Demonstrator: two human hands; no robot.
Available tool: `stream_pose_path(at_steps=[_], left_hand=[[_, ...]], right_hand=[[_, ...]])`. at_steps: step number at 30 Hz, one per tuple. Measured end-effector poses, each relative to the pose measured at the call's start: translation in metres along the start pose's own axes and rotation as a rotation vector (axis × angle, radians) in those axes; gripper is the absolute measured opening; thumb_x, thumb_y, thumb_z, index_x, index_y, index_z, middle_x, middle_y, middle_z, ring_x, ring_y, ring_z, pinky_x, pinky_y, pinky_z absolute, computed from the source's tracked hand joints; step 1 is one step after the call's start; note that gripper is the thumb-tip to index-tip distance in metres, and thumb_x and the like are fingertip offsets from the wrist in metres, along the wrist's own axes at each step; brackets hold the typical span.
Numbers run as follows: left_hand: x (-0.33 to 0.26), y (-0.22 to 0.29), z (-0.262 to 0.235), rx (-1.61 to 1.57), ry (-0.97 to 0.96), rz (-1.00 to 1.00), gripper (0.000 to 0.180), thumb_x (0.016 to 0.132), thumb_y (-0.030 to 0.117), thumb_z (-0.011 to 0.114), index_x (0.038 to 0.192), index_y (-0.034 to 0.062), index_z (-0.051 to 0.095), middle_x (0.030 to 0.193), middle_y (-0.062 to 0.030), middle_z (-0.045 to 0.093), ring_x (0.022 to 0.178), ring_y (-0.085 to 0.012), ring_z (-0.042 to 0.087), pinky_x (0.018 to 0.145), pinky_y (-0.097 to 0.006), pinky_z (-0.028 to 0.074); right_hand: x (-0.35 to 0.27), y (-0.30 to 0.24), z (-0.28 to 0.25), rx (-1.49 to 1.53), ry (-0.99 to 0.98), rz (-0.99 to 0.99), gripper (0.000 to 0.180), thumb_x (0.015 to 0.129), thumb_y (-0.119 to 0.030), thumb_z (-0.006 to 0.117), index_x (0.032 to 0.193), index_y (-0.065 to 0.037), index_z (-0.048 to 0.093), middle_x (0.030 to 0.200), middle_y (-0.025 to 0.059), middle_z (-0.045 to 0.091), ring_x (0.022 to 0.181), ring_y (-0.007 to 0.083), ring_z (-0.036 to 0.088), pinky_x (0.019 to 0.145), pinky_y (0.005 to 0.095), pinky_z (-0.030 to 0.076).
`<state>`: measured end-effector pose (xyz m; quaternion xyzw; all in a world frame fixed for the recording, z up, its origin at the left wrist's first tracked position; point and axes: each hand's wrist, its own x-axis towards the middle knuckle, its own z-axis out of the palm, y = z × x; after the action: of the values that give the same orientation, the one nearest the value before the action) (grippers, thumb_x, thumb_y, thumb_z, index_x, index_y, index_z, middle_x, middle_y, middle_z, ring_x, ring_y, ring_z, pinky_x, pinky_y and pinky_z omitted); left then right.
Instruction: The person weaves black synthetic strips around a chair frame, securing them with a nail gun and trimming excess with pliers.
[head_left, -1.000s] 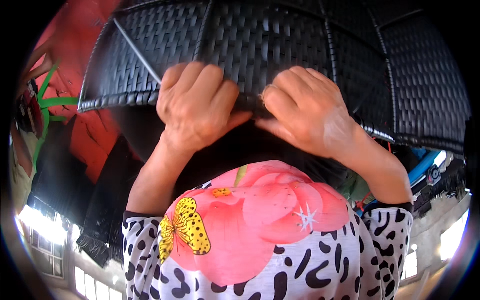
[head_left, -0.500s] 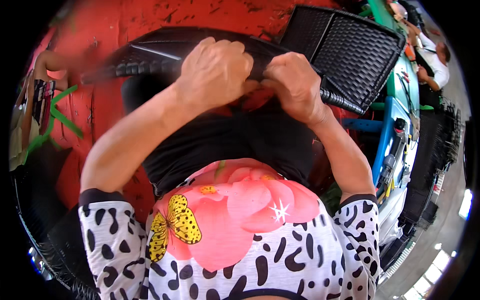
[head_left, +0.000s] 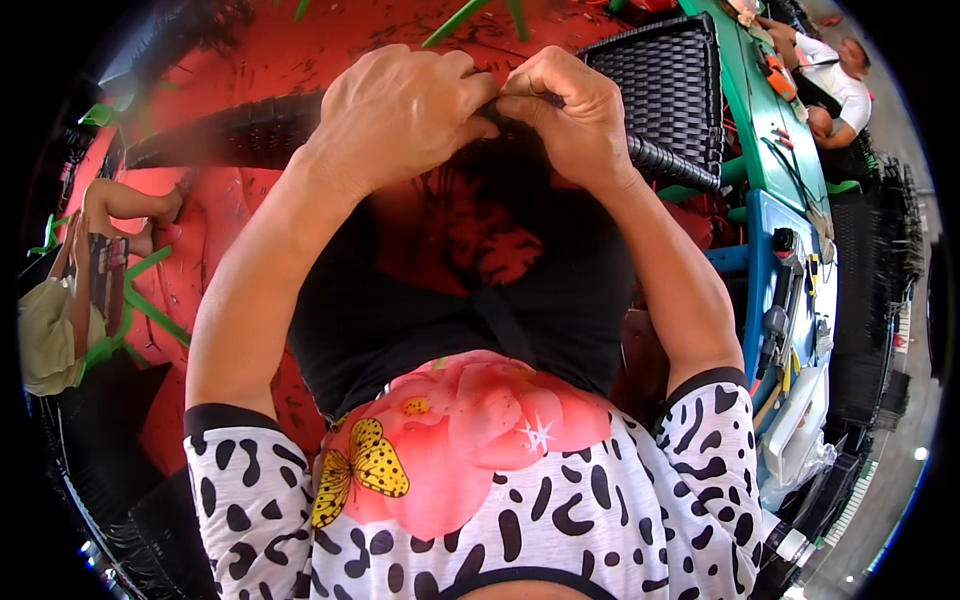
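Note:
A black woven wicker furniture piece lies across in front of me, beyond my lap. Its flat woven panel [head_left: 665, 95] stands at the right, and a long, dark, blurred side [head_left: 235, 138] runs out to the left. My left hand [head_left: 395, 115] is closed in front of it, fingers curled in and their tips partly hidden. Close by, my right hand [head_left: 575, 115] is closed too, thumb and forefinger pinched near the left fingertips. Something thin and dark shows at the right fingers, too small to make out. The hands hide the piece's middle.
Dark scraps litter the red floor [head_left: 215, 250]. On the right, a green table [head_left: 755, 90] carries an orange tool [head_left: 780, 78]; a blue table [head_left: 765, 215] holds a black-grey power tool [head_left: 778, 320]. A person [head_left: 840, 95] sits beyond. Another person [head_left: 60, 330] sits left, by green legs [head_left: 150, 265].
Both hands have moved up and away from my body, and the fingers have come closer together. The wicker piece has shifted and turned, its right panel now more upright and further left.

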<state>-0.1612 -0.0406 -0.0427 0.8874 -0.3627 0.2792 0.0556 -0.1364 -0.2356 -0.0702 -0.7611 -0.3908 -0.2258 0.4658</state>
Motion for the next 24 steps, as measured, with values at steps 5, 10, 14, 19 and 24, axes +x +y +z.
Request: stream_pose_path(at_steps=[5, 10, 14, 19, 24], left_hand=[[0.004, -0.02, 0.004, -0.066, -0.068, -0.049, 0.03, 0.08, 0.034, 0.067, 0.095, 0.0094, 0.065, 0.08, -0.0054, 0.063, 0.076, -0.0298, 0.062, 0.063, -0.043, 0.048], [0.002, -0.033, 0.012, -0.106, -0.052, -0.108, 0.029, 0.081, 0.035, 0.066, 0.096, 0.0098, 0.065, 0.085, -0.0058, 0.066, 0.079, -0.0304, 0.063, 0.064, -0.042, 0.049], [-0.003, -0.033, 0.015, -0.076, -0.053, -0.172, 0.03, 0.081, 0.035, 0.066, 0.096, 0.0096, 0.065, 0.086, -0.0065, 0.066, 0.08, -0.0312, 0.063, 0.065, -0.042, 0.05], [-0.008, -0.034, 0.018, -0.097, -0.032, -0.175, 0.03, 0.081, 0.035, 0.067, 0.096, 0.0088, 0.065, 0.086, -0.0073, 0.067, 0.08, -0.0317, 0.063, 0.064, -0.042, 0.05], [-0.018, -0.038, 0.021, -0.108, -0.013, -0.172, 0.03, 0.08, 0.035, 0.067, 0.095, 0.0086, 0.065, 0.086, -0.0075, 0.067, 0.078, -0.0318, 0.064, 0.064, -0.042, 0.05]], right_hand=[[0.008, 0.008, 0.01, -0.141, 0.136, -0.204, 0.017, 0.07, -0.003, 0.076, 0.075, -0.003, 0.06, 0.077, 0.0077, 0.061, 0.07, 0.0244, 0.061, 0.061, 0.0322, 0.048], [0.0, 0.005, 0.013, -0.369, 0.065, -0.54, 0.022, 0.066, -0.002, 0.074, 0.074, -0.004, 0.054, 0.084, 0.0085, 0.062, 0.08, 0.0261, 0.061, 0.068, 0.0349, 0.05], [-0.01, -0.004, 0.023, -0.271, 0.024, -0.394, 0.02, 0.07, 0.001, 0.073, 0.075, -0.003, 0.053, 0.085, 0.0102, 0.063, 0.075, 0.0271, 0.062, 0.066, 0.0325, 0.051], [-0.02, -0.001, 0.042, 0.128, 0.151, -0.029, 0.011, 0.08, 0.003, 0.069, 0.082, 0.0, 0.058, 0.083, 0.0102, 0.066, 0.078, 0.0179, 0.066, 0.067, 0.0281, 0.052], [-0.021, -0.005, 0.053, 0.263, 0.155, 0.136, 0.01, 0.086, -0.001, 0.066, 0.082, -0.001, 0.056, 0.079, 0.0063, 0.066, 0.065, 0.0094, 0.059, 0.058, 0.0229, 0.047]])
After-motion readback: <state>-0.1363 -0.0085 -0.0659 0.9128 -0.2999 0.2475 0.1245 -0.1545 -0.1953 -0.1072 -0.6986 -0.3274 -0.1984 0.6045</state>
